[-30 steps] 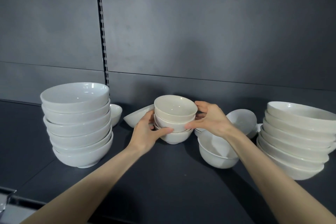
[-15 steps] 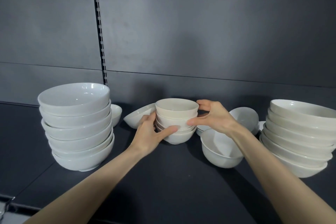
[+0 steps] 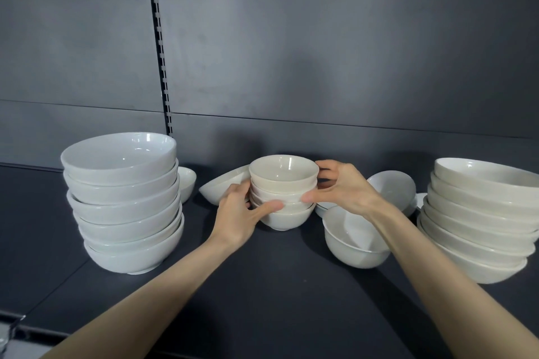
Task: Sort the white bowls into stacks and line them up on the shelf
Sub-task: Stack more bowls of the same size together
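Both hands, left hand [image 3: 237,217] and right hand [image 3: 347,191], clasp a stack of small bowls [image 3: 284,192] between them on the shelf [image 3: 277,285], arms outstretched; the right forearm hides part of a bowl [image 3: 348,239] beneath it.

Head camera looks forward-down, close over the shelf [image 3: 277,285].

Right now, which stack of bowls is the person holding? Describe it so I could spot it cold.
On the dark shelf, look between the tall stack at left and the wide stack at right. The small stack stands in the middle, left hand and right hand on its sides. Its bowls are the smallest stacked ones, and cream-tinted.
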Tool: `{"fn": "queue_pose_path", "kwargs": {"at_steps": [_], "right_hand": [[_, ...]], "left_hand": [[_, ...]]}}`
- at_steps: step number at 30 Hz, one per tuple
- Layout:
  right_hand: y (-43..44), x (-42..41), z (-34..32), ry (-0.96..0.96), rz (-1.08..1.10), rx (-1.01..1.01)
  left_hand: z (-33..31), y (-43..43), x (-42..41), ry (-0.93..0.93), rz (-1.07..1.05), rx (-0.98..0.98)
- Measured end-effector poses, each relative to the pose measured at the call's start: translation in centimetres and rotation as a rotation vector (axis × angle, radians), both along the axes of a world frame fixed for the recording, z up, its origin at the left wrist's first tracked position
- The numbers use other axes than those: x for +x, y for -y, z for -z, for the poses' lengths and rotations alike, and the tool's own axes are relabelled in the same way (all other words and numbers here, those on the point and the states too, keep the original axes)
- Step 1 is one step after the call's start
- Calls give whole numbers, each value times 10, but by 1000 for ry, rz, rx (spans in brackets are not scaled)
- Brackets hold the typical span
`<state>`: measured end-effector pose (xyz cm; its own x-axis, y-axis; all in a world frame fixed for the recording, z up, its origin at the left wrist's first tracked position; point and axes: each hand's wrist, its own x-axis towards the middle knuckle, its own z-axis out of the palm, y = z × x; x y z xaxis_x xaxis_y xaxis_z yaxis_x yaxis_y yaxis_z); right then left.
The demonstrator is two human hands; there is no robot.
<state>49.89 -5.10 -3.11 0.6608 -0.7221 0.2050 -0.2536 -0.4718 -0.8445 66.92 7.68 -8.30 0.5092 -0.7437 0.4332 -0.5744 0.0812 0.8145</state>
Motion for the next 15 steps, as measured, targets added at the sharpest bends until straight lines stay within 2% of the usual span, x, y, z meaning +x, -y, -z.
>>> {"fn": "queue_pose_path", "kwargs": {"at_steps": [9,12,15], "right_hand": [[2,0,1,-16,11,13],[1,-1,2,-19,10,3],[-3,-2,2,-29,16,0]], "left_hand": [[-3,-4,-3,-15,35,-8],[1,-9,-4,-84,55,-53],[7,-13,-2,-116,-85,-103]]}}
